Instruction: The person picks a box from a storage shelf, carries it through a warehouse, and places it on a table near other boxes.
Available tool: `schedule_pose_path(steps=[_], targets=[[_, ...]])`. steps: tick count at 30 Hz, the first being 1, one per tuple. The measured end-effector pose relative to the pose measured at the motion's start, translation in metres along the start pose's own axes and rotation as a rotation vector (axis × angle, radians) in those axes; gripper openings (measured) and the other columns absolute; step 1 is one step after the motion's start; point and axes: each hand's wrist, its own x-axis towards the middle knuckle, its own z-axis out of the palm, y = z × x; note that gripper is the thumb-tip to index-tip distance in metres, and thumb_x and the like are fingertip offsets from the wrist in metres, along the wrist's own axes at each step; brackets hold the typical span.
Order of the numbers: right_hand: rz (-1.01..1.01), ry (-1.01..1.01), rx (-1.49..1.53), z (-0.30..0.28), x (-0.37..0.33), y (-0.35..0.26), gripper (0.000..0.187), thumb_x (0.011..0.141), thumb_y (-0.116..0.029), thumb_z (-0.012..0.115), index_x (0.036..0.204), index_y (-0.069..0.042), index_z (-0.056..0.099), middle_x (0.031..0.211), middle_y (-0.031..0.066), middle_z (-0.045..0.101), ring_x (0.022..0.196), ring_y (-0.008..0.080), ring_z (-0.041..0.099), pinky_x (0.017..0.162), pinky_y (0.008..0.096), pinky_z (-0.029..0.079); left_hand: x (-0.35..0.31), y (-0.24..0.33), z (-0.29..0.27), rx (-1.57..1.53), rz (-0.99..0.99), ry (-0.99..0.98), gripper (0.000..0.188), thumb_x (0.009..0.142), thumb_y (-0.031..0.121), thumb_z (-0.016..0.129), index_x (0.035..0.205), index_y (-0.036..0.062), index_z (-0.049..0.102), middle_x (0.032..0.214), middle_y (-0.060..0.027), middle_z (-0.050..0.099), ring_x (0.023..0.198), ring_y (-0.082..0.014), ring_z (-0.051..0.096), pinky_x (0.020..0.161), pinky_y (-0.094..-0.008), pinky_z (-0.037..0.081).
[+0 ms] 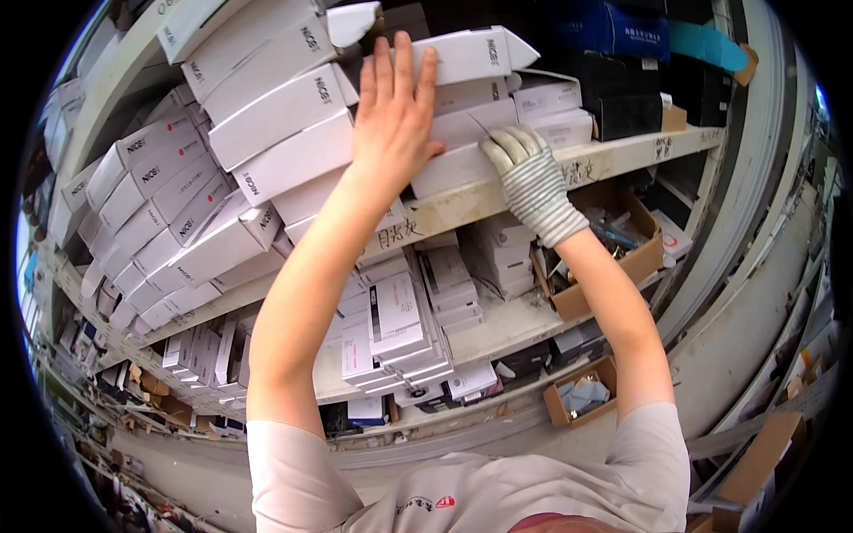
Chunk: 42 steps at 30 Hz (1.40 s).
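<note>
My bare left hand point(393, 124) reaches up to the shelf, fingers stretched out and lying flat against a stack of white boxes. Its fingertips are by the long white box point(462, 57) on top; the thumb points right. My right hand point(522, 164) wears a grey-striped knit glove with pale fingers. Those fingers are bent and close together at the right end of a low white box point(455, 169) on the shelf edge; their tips are partly hidden. Left of my left hand, more long white boxes point(284, 115) are piled at a slant.
Small white boxes point(551, 96) and black boxes point(613, 93) stand to the right. A blue box point(613, 28) lies above them. The shelf's front edge point(444, 210) runs below my hands. Lower down are stacked white cartons point(395, 311) and an open cardboard box point(644, 226) with loose items.
</note>
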Motion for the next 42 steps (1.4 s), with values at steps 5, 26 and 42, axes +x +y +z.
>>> schedule_pose_path(steps=[5, 26, 42], targets=[[-0.001, -0.015, -0.021, 0.002, 0.003, -0.009, 0.035, 0.074, -0.011, 0.056, 0.107, -0.002, 0.054, 0.108, 0.0141, 0.054, 0.104, 0.0290, 0.051, 0.098, 0.0462, 0.036, 0.002, 0.002, 0.000, 0.014, -0.023, -0.052, 0.121, 0.046, 0.037, 0.085, 0.142, 0.0032, 0.020, 0.145, -0.0254, 0.017, 0.133, -0.0423, 0.021, 0.107, -0.0517, 0.022], [0.227, -0.536, 0.120, -0.008, 0.049, 0.007, 0.038, 0.068, -0.043, 0.070, 0.091, -0.014, 0.065, 0.098, 0.0085, 0.057, 0.106, 0.0260, 0.049, 0.095, 0.0431, 0.033, 0.017, 0.003, 0.012, -0.020, -0.177, -0.005, 0.135, 0.034, 0.026, 0.090, 0.145, 0.0149, 0.014, 0.131, -0.0150, 0.029, 0.122, -0.0332, 0.031, 0.100, -0.0547, 0.023], [0.041, -0.304, 0.161, -0.071, 0.018, 0.020, 0.023, 0.072, -0.017, 0.067, 0.092, -0.010, 0.061, 0.088, 0.0090, 0.059, 0.087, 0.0282, 0.056, 0.082, 0.0400, 0.043, 0.003, -0.005, -0.011, -0.061, 0.035, -0.014, 0.096, 0.062, 0.018, 0.072, 0.142, 0.0078, 0.022, 0.141, -0.0271, 0.023, 0.129, -0.0430, 0.025, 0.105, -0.0551, 0.020]])
